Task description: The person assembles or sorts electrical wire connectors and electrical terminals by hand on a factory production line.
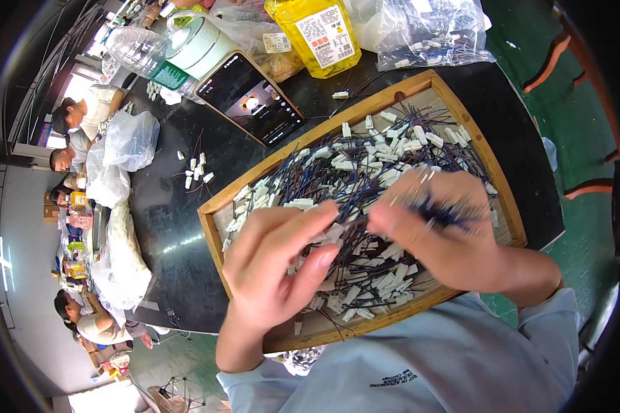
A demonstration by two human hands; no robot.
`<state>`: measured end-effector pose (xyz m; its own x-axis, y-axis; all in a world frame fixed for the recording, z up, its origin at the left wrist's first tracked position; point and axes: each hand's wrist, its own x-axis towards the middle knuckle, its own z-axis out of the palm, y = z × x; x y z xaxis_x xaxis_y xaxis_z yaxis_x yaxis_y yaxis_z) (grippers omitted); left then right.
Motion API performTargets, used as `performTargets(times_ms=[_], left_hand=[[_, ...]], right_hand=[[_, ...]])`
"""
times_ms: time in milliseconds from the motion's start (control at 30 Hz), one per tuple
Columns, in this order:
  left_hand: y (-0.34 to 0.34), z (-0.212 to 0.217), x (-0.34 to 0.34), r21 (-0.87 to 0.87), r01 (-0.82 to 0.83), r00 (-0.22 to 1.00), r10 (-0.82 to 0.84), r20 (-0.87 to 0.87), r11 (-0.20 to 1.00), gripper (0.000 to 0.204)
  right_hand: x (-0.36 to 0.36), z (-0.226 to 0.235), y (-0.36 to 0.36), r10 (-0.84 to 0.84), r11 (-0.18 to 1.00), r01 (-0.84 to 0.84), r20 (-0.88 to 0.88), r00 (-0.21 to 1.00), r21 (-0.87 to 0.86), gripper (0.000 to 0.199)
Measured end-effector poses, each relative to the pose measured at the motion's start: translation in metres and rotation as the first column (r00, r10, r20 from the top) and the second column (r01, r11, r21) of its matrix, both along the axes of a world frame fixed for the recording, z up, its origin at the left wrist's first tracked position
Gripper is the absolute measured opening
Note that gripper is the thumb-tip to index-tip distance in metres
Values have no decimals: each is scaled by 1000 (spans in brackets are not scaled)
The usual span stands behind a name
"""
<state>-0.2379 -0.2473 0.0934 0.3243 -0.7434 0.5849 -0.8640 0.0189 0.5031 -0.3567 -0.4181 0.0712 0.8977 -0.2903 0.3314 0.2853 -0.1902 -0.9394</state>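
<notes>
Hands: two, both above one shallow, wood-framed tray (pixel 430 81). Left hand (pixel 265 268) is half open, fingers bent, thumb apart from forefinger; right hand (pixel 458 230) is closed around one bunch of dark thin wires with white tips (pixel 448 215), blurred.
Connectors: small white plastic pieces with dark wires (pixel 379 148) fill the tray, too many for exact counting; about six more (pixel 198 171) lie on the black table (pixel 176 213), left of the tray, and one (pixel 339 95) lies just beyond its far rim.
Phone: one, black-screened (pixel 255 103), showing small light writing.
Bottles: two; one yellow, transparent (pixel 313 62) with white printed label (pixel 325 36), one clear plastic (pixel 134 49) with green label (pixel 169 74).
Bag: one transparent plastic bag (pixel 434 34), with more connectors inside.
Sleeved shirt: one, pale blue (pixel 448 358), bearing dark print.
Other people: four, at the left side.
</notes>
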Motion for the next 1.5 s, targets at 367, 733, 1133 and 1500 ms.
performTargets(times_ms=[367,733,1133,1500], left_hand=[[5,-16,8,-164,-137,911,59,-408,977,26],[7,-10,4,-339,228,694,-396,-601,913,21],[8,-11,1,-307,226,721,-370,-585,925,19],[4,-6,0,-117,277,845,-300,-443,954,19]], right_hand=[[6,-4,6,-126,928,231,336,933,-292,19],[-6,6,7,68,998,-68,-8,998,5,10],[-7,16,5,110,994,-109,-52,993,23,11],[-6,13,5,138,982,-128,-61,989,138,10]])
